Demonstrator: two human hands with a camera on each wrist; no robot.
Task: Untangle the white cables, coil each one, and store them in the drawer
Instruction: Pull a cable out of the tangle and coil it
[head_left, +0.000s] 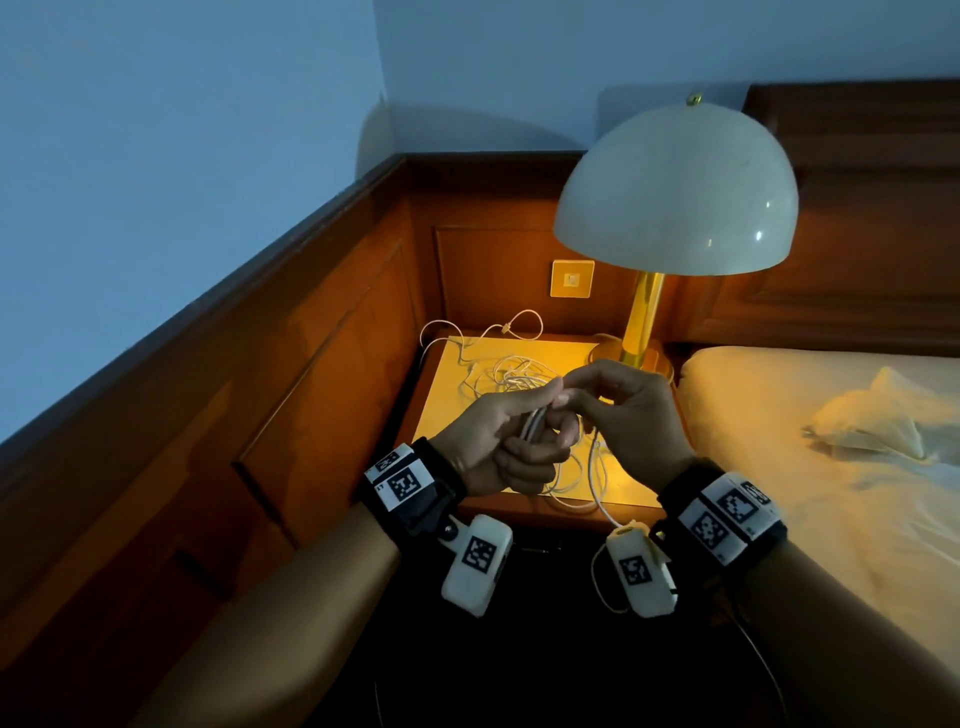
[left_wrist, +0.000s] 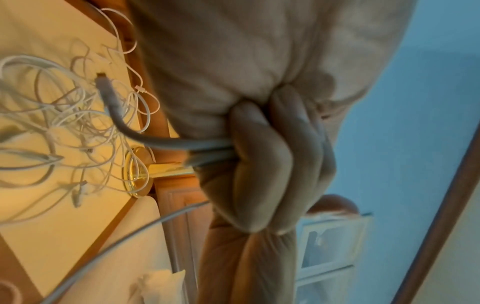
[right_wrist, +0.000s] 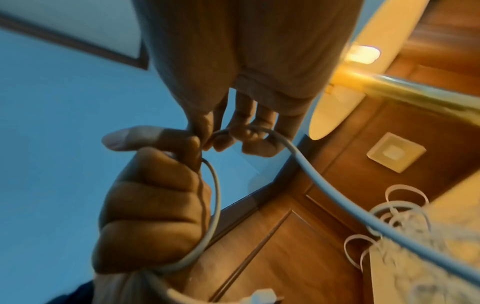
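My left hand grips a small coil of white cable in its curled fingers; several strands leave the fist. My right hand meets it fingertip to fingertip and pinches the same cable's free length between its fingers. That length runs down to the tangle of white cables on the lit nightstand top. The left fist holds a loop in the right wrist view. The nightstand's front lies in dark shadow.
A dome-shaded brass lamp stands at the nightstand's back right. The bed lies to the right, wood panelling to the left and behind, with a wall switch. Cable loops hang over the nightstand's front edge.
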